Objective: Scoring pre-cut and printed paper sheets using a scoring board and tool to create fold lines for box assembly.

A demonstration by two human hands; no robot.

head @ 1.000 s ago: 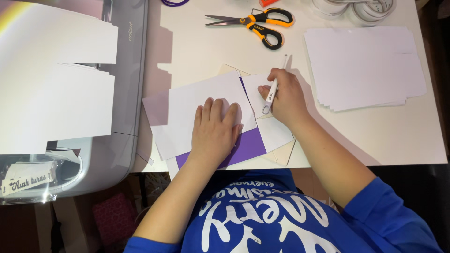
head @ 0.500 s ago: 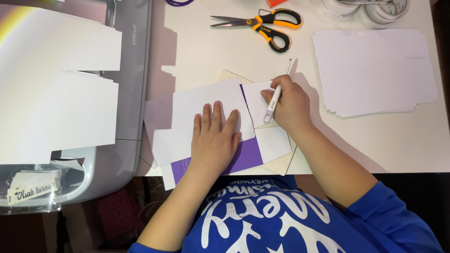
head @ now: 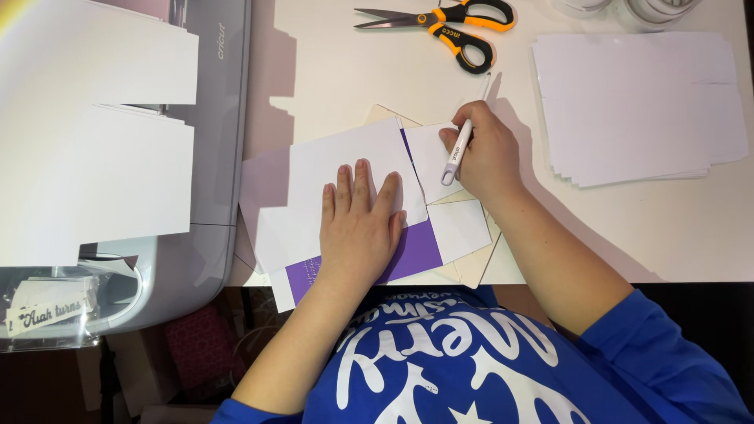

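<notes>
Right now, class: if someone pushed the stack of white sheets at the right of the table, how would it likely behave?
The stack of white sheets would probably slide easily on the smooth table. Its edges already look fanned, so the loose sheets would likely shear apart rather than move together. Lifted by one corner, such thin sheets would probably droop.

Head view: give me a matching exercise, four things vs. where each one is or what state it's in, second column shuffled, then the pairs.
Things:
1. scissors
2. white pen-shaped tool
3. stack of white sheets
4. purple sheet

Places or states:
A. partly covered by white paper, under the left hand
B. lying at the table's far edge, blades slightly apart
C. held in the right hand
D. resting untouched at the table's right side

Pairs: 1-B, 2-C, 3-D, 4-A
</notes>
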